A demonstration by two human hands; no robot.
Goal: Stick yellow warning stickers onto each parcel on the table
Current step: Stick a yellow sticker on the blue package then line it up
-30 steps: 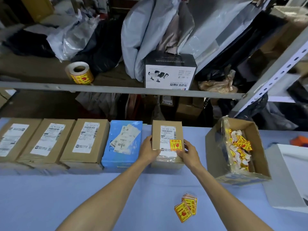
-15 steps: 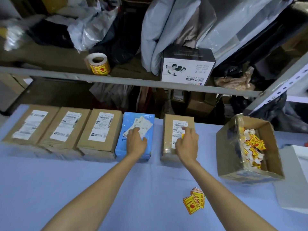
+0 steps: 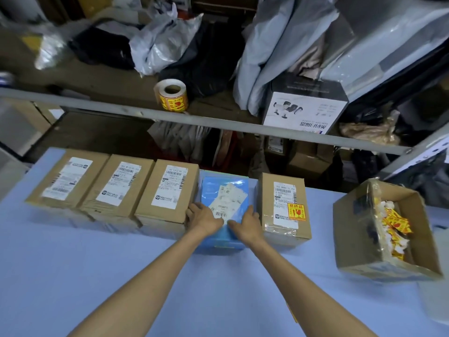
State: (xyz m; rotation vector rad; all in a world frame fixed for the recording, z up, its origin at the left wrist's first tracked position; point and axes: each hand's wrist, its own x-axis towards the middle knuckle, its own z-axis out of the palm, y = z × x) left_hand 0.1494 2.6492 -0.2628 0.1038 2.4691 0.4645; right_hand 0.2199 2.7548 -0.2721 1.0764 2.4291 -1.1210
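Several parcels stand in a row along the far edge of the blue table (image 3: pixel 121 276). Both hands rest on the blue parcel (image 3: pixel 223 188): my left hand (image 3: pixel 202 217) at its near left corner, my right hand (image 3: pixel 245 223) at its near right side, fingers curled over it. To its right the brown parcel (image 3: pixel 281 198) carries a yellow warning sticker (image 3: pixel 296 212) on its white label. Three brown parcels to the left, the nearest one (image 3: pixel 167 190) among them, show only white labels. A sliver of the loose yellow stickers (image 3: pixel 292 312) shows beside my right forearm.
An open cardboard box (image 3: pixel 352 229) with crumpled sticker backings sits at the right. A roll of yellow stickers (image 3: pixel 172 96) stands on the shelf behind the metal rail (image 3: pixel 194 120), beside bags and a black-and-white carton (image 3: pixel 306 105). A white box edge shows far right.
My right hand has left the stickered brown parcel and moved left onto the blue parcel. My left hand slid to the blue parcel's near left corner. The view shifted left.
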